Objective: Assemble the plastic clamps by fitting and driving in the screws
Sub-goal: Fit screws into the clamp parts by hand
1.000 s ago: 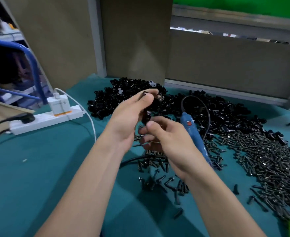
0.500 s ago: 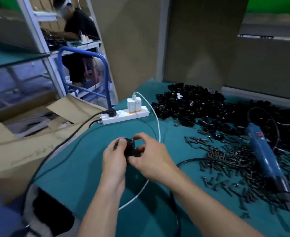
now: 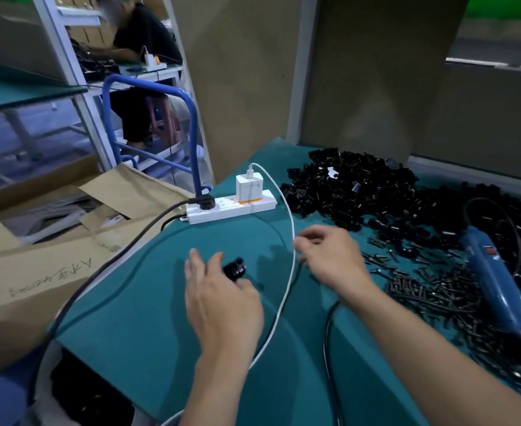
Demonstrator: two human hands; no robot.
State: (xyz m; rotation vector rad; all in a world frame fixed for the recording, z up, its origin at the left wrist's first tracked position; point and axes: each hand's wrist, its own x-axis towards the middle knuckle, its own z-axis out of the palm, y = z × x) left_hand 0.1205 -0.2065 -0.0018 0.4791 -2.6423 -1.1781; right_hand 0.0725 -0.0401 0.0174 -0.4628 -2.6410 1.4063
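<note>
Left hand (image 3: 222,299) low over the teal worktop (image 3: 130,318), pinching one black plastic clamp (image 3: 234,268) between thumb and forefinger, other fingers spread and fairly straight. Right hand (image 3: 333,259) apart from it, fingers loosely curled, holding nothing. Between the hands, a white cable (image 3: 287,272) running up to a white charger (image 3: 248,187) plugged into a power strip (image 3: 231,207) beyond the left hand. Beyond the right hand, a heap of black clamp parts (image 3: 345,192). Just right of the right hand, loose dark screws (image 3: 431,290) strewn on the worktop; further right, a blue electric screwdriver (image 3: 495,278) lying among them. Under the right forearm, a black cable (image 3: 327,333). Left of the left hand, off the worktop edge, an open cardboard box (image 3: 38,256).
</note>
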